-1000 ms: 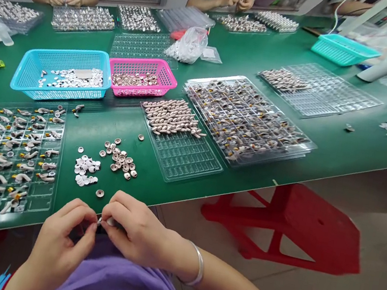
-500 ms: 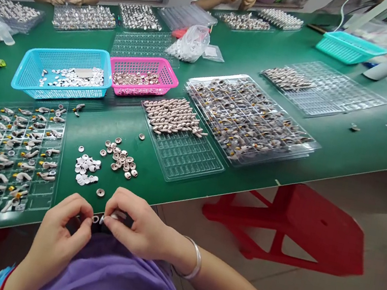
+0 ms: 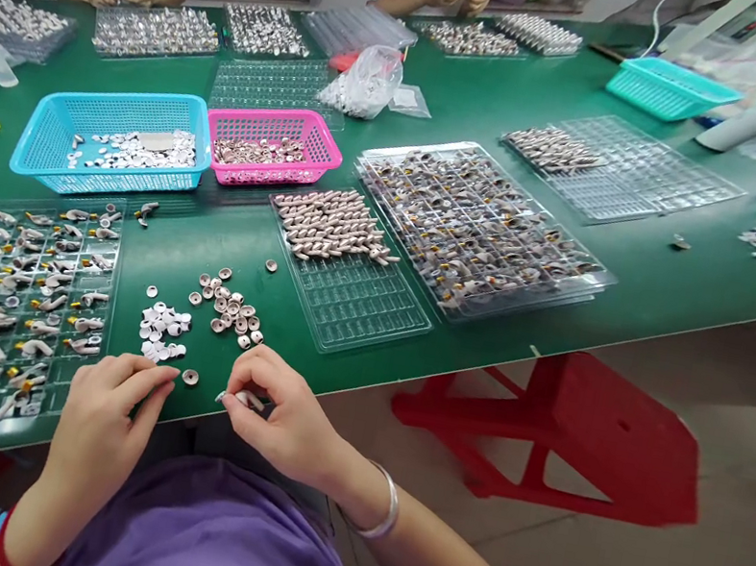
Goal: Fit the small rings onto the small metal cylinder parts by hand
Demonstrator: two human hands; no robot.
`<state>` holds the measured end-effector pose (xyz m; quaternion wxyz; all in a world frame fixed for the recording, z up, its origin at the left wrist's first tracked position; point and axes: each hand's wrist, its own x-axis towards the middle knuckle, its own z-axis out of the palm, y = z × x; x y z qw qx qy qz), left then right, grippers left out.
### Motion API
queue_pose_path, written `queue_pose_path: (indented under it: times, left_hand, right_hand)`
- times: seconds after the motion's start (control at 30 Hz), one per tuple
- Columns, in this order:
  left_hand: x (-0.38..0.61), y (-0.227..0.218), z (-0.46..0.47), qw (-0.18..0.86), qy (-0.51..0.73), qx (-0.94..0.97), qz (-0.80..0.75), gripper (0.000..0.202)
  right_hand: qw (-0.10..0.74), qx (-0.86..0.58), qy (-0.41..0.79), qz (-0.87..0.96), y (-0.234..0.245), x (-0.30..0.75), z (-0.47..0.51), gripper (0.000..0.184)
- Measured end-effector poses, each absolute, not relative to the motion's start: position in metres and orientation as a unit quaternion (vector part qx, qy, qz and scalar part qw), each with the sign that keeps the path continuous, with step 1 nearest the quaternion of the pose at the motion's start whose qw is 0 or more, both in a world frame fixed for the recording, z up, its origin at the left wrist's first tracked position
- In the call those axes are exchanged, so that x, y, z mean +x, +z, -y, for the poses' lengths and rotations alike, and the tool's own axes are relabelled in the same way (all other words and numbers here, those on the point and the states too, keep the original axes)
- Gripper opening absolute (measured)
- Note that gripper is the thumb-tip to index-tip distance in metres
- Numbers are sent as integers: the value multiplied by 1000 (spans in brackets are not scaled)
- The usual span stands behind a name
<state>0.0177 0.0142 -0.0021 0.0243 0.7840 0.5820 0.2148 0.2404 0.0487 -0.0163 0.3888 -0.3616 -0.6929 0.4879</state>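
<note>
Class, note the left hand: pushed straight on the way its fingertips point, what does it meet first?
Most likely the lone round cap just ahead of the left hand, though depth is unclear.

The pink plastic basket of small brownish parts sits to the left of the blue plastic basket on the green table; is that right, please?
Not quite: the head view shows the pink plastic basket of small brownish parts sitting to the right of the blue plastic basket on the green table, not the left.
</note>
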Motion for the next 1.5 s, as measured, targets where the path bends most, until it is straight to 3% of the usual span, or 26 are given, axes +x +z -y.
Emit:
queue_pose_path:
  times: [0.3,0.9,1.23,1.5]
  left_hand:
    - [24,-5,-42,-39,165,760,-627,25]
    - [19,-5,-39,63,249,722,-642,15]
    - [20,-1,-34,78,305,690,-651,22]
    - [37,16,-6,297,390,605,-628,14]
  right_hand:
    - [390,-367,488,690,-16,241,-49,13]
    - [388,-346,493,697,-17,229,-46,13]
    - [408,-333,495,690,-17,226,-42,9]
    - [433,-268,491,707,-4,219,-33,7]
